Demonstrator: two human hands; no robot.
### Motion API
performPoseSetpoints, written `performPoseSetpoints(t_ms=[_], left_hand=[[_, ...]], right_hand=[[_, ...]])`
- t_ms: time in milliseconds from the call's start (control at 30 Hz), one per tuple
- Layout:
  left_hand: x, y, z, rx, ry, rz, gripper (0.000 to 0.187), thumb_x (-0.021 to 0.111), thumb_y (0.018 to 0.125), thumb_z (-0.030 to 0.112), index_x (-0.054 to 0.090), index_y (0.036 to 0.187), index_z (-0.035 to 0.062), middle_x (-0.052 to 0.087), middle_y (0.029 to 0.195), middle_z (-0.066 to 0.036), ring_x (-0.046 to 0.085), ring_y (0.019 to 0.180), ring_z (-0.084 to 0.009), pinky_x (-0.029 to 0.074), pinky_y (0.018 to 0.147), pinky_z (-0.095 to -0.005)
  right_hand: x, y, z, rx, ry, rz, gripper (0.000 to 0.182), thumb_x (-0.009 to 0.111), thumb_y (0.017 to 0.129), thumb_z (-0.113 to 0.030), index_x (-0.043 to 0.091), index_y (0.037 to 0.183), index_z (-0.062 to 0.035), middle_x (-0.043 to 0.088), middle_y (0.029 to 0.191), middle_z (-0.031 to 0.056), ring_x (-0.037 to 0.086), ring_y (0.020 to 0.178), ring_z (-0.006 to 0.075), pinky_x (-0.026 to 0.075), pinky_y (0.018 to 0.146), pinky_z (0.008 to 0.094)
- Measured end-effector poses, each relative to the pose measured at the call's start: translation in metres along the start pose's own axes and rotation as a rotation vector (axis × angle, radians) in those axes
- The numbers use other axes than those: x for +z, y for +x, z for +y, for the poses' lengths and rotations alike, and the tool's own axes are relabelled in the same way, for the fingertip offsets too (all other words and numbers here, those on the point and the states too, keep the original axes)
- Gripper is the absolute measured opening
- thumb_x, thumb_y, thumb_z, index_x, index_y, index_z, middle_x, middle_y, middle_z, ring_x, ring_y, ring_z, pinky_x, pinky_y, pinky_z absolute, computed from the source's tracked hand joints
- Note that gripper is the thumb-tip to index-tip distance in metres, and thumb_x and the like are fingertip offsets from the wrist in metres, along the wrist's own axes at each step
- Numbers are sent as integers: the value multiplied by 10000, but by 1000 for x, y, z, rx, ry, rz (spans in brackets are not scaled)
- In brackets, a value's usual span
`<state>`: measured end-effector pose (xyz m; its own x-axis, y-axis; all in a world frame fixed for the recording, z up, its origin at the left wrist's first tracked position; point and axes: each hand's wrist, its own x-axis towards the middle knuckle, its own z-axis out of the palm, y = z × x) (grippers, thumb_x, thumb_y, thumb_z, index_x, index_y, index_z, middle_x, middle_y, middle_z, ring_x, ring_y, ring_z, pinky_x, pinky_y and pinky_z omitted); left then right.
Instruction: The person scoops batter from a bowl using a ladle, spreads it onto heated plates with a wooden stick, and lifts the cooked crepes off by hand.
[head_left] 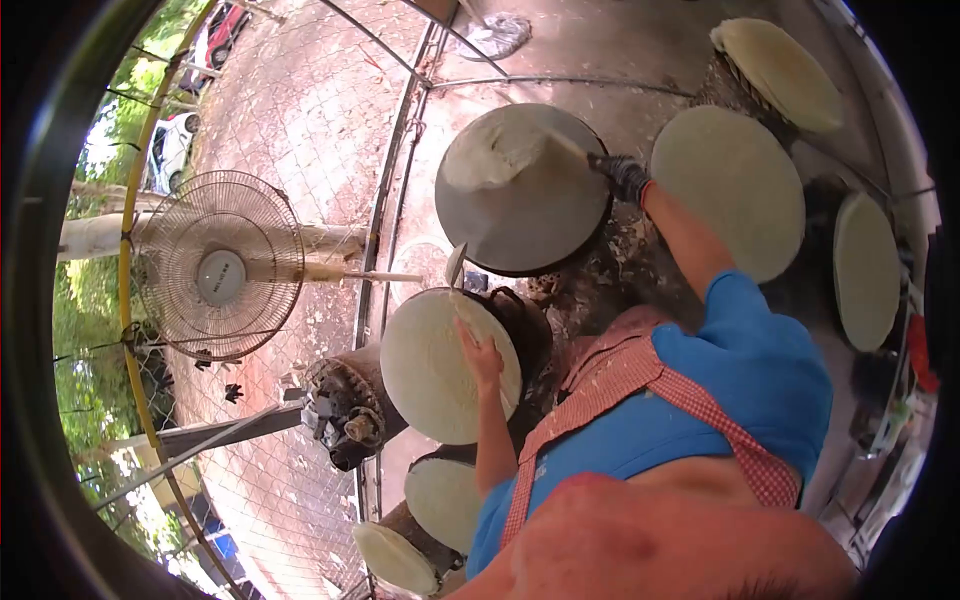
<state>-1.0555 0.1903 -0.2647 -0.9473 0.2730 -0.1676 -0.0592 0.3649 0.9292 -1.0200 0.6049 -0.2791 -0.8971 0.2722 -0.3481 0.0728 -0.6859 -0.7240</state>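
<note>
One gloved right hand point(625, 178) grips a tan scraper point(568, 147), its long axis pointing leftward to pale paste point(495, 155) on the dark griddle point(530, 225); left hand point(483, 360), fingers extended, over pale disc point(425, 375).

From the left hand point(484, 358), a way looks open between 12 and 1 over the bare grey griddle point(535, 230); a small metal blade point(456, 264) stands in at 11; a fan point(221, 277) bars 10, a charred bundle point(345, 412) 8; from the gloved right hand point(624, 180), a blurred tool point(566, 147) juts toward 10; a broad pale disc point(728, 195) crowds 3.
</note>
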Motion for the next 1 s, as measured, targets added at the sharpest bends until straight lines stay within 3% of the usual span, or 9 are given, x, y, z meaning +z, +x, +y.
performPoseSetpoints(t_ms=[67,167,400,500,533,600,667,867,1000], left_hand=[[9,-16,38,-252,-144,15,695,427,743,1,135,1342,199,447,624,-46,341,353,-91,279,295,-231],[12,-29,49,-364,-272,-24,711,416,750,-5,85,1341,209,353,548,-19,314,339,-93,261,284,-224],[12,-82,56,-506,-495,31,685,408,771,-18,115,1329,250,315,539,-15,315,344,-92,266,279,-219],[7,-86,54,-563,-538,46,686,408,776,-17,116,1326,270,305,539,-13,320,348,-96,273,277,-218],[7,-89,53,-568,-511,42,688,408,777,-18,116,1325,278,298,540,-10,322,349,-97,277,277,-219],[5,-101,65,-557,-581,64,689,408,778,-18,113,1325,280,293,541,-6,318,349,-94,280,278,-216],[4,-107,71,-579,-641,88,689,407,780,-18,111,1325,281,288,542,-2,313,348,-91,283,280,-214],[10,-119,59,-690,-714,71,670,411,809,4,92,1330,281,287,541,4,289,349,-73,259,290,-197],[12,-130,62,-642,-684,107,657,399,822,0,87,1332,272,286,531,9,279,352,-65,240,299,-191]], right_hand=[[-17,42,58,7,-273,238,241,647,720,-113,627,946,-33,616,873,81,560,749,118,477,698,290],[13,12,39,-22,-461,-28,252,651,720,-119,626,961,-52,619,864,67,560,736,127,473,651,290],[-34,53,-19,194,-285,221,292,662,710,-139,618,988,-62,631,851,44,558,747,128,460,675,291],[-49,46,6,-849,-1438,-540,300,611,722,-129,592,1018,-86,628,870,83,594,801,169,463,773,304],[-55,49,2,-853,-1433,-549,300,611,722,-129,592,1018,-86,628,870,83,594,801,169,463,773,304],[-74,70,-13,-29,-738,-266,276,559,751,-135,565,1018,-64,619,885,76,594,771,191,467,742,307],[-96,133,-15,39,-758,-106,286,479,830,-217,571,1033,-38,601,976,122,565,903,159,424,816,279],[-68,104,-33,-435,-1349,-611,259,509,809,-225,589,981,-48,609,909,98,557,771,152,437,711,292],[-89,96,-54,-404,-1580,-651,243,530,796,-231,602,947,-55,614,864,83,551,683,147,446,641,301]])
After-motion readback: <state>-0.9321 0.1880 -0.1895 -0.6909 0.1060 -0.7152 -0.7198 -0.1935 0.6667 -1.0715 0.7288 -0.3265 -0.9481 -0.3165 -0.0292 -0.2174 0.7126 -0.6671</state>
